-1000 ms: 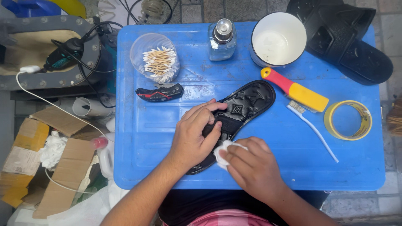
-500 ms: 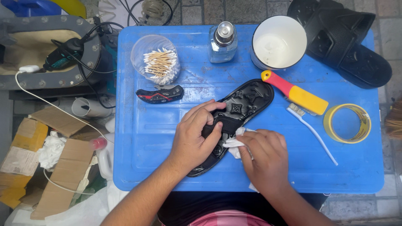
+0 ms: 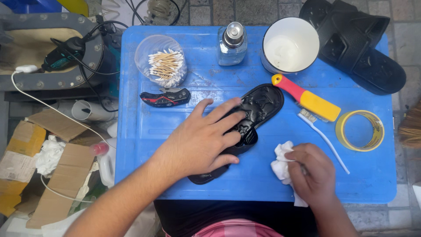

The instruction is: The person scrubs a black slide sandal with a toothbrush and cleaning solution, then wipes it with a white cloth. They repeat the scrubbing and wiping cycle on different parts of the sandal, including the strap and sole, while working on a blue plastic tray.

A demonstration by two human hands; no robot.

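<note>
A black sandal [image 3: 258,105] lies diagonally on the blue plastic table [image 3: 144,136]. My left hand [image 3: 199,140] rests flat on its middle and heel part, fingers spread, pressing it down. To the right of the sandal, my right hand [image 3: 311,175] is closed around a crumpled white cloth [image 3: 281,162], held just above the table and off the sandal. The sandal's toe end points toward a white cup [image 3: 290,44].
On the table: a clear cup of cotton swabs [image 3: 162,63], a glass bottle with metal cap [image 3: 232,44], a folding knife [image 3: 165,97], a red-yellow handled tool [image 3: 307,98], a white toothbrush [image 3: 324,138], a tape roll [image 3: 360,130]. Another black sandal [image 3: 355,39] lies at the back right. Cardboard and cables lie left.
My right hand with the white cloth has pulled away from the sandal to the right and toward me. My left hand has flattened over the sandal, which has shifted slightly.
</note>
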